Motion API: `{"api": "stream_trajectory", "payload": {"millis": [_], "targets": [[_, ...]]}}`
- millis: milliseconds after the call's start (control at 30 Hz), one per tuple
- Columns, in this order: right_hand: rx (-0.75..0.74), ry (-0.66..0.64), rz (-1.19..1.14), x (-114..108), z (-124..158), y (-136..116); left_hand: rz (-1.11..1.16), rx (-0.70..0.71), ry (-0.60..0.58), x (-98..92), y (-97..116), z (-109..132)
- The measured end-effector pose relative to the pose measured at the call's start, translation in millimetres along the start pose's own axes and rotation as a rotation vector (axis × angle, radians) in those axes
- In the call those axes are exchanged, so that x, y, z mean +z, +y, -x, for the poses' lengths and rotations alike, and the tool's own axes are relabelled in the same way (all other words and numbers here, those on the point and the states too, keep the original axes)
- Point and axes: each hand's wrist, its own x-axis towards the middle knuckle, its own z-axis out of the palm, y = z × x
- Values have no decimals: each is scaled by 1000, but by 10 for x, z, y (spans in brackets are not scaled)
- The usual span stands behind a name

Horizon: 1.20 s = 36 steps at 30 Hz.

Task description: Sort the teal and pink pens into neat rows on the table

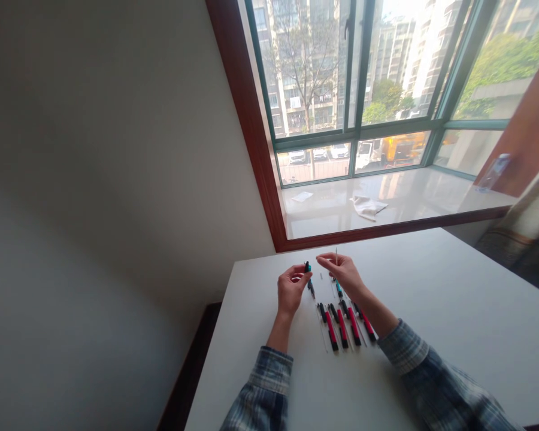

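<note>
The left hand grips a teal-and-black pen in its fingers; at its three o'clock, the right hand pinches a thin rod. This seems pen-part handling; the next move calls for steady aligning.

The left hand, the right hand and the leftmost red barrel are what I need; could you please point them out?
Left hand (290,291), head view: back of the hand.
Right hand (347,277), head view: back of the hand.
Leftmost red barrel (330,328), head view: red middle section.
</note>
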Motion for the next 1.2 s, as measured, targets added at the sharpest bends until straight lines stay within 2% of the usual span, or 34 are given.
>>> {"api": "stream_trajectory", "payload": {"millis": [67,133,433,667,833,900,1067,1200], "targets": [[70,2,-179,22,-17,18,2,8,-30,17,17,9],[114,-24,-254,53,-17,37,6,15,-50,28,36,18],[132,-149,-154,36,5,44,23,18,-73,26,13,15],[81,-129,-63,7,17,7,61,15,-79,37,6,14],[-29,50,-118,-27,-31,-13,43,-13,-62,44,56,28],[-54,79,-184,-36,-45,-53,37,-25,-78,51,70,37],[-59,25,-320,-17,-6,-199,31,-27,-190,90,86,57],[-45,-41,-288,16,41,-224,25,-20,-223,106,83,59]]}}
